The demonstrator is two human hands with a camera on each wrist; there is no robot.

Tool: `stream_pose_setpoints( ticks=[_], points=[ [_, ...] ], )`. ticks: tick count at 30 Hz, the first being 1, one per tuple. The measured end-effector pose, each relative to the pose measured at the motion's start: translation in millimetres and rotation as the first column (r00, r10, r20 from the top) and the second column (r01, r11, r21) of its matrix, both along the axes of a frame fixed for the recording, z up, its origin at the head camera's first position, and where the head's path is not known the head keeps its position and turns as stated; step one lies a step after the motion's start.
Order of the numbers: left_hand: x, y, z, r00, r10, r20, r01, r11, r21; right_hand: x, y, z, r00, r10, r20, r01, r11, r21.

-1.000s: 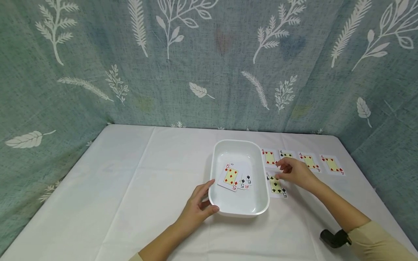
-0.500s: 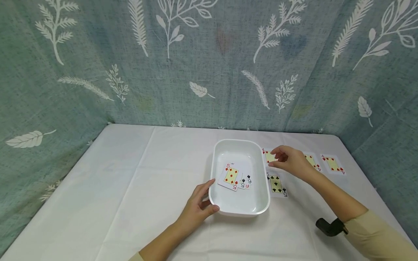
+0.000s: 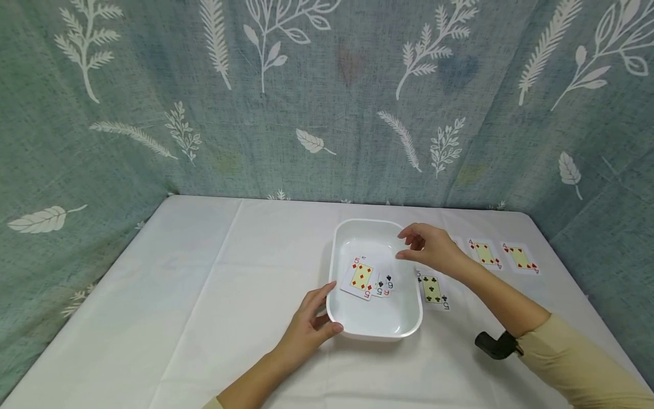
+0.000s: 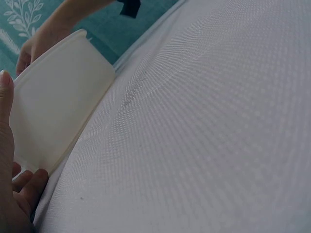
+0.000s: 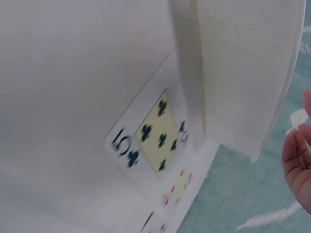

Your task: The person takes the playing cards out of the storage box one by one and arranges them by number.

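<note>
My left hand [image 3: 306, 318] grips the left side of a white plastic tub [image 3: 378, 324], thumb and fingertips at its rim in the head view. In the left wrist view, fingers lie low against the tub's wall. Inside the tub, a five of diamonds [image 3: 361, 276] lies over other playing cards. My right hand [image 3: 431, 244] hovers over the tub's far right rim, fingers bent, thumb apart, no card showing between them. A five of clubs [image 3: 432, 289] lies face up against the tub's right side, its near edge beside the wall in the right wrist view.
Further right on the white-clothed table [image 3: 245, 255] lie a four of diamonds [image 3: 482, 253] and a four of hearts [image 3: 520, 258]. More cards in that row are mostly hidden by my right hand. A green leaf-patterned curtain [image 3: 352, 170] stands behind and at both sides.
My right hand has moved left, from over the five of clubs and the row of fours to over the tub's rim. The left hand and tub have stayed put.
</note>
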State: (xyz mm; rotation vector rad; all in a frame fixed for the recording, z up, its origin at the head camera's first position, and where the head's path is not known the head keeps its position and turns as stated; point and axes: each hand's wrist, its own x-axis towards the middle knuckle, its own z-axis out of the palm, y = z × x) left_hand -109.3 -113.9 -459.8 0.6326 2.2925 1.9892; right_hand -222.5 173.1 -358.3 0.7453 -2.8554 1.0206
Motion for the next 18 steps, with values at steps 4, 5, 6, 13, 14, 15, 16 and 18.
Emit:
stream_pose_setpoints(
  ticks=[4, 5, 6, 13, 14, 15, 16, 18],
  points=[
    [0.2, -0.8, 0.9, 1.0, 0.0, 0.005, 0.0, 1.0, -0.006, -3.3, -8.5, -0.9, 1.0, 0.02, 0.002, -0.02, 1.0, -0.002],
    [0.5, -0.9, 1.1, 1.0, -0.002, 0.002, 0.002, 1.0, -0.006, -3.8, -10.4, -1.2, 1.0, 0.025, 0.008, -0.025, 1.0, -0.006],
    [0.9, -1.0, 1.5, 1.0, -0.004, -0.002, 0.004, 1.0, -0.006, -4.4, -12.2, -1.5, 0.999, 0.034, 0.012, -0.034, 0.999, -0.009],
    [0.6, -1.7, 1.8, 1.0, -0.01, -0.014, 0.01, 1.0, -0.011, -7.9, -27.9, -6.4, 0.995, 0.077, 0.055, -0.077, 0.997, 0.004],
    [0.5, -1.5, 1.6, 1.0, -0.008, -0.011, 0.008, 1.0, -0.012, -8.6, -30.3, -7.6, 0.995, 0.082, 0.063, -0.083, 0.996, 0.011],
    [0.4, -1.3, 1.5, 1.0, -0.005, -0.007, 0.005, 1.0, -0.015, -9.3, -32.6, -8.9, 0.994, 0.086, 0.074, -0.088, 0.996, 0.021],
    [0.4, -1.1, 1.4, 1.0, -0.005, -0.006, 0.005, 1.0, -0.017, -10.2, -35.1, -10.3, 0.992, 0.09, 0.086, -0.093, 0.995, 0.031],
    [0.6, -0.9, 1.4, 1.0, 0.002, 0.001, -0.002, 1.0, -0.021, -12.1, -40.6, -12.7, 0.989, 0.102, 0.108, -0.108, 0.993, 0.049]
  ],
)
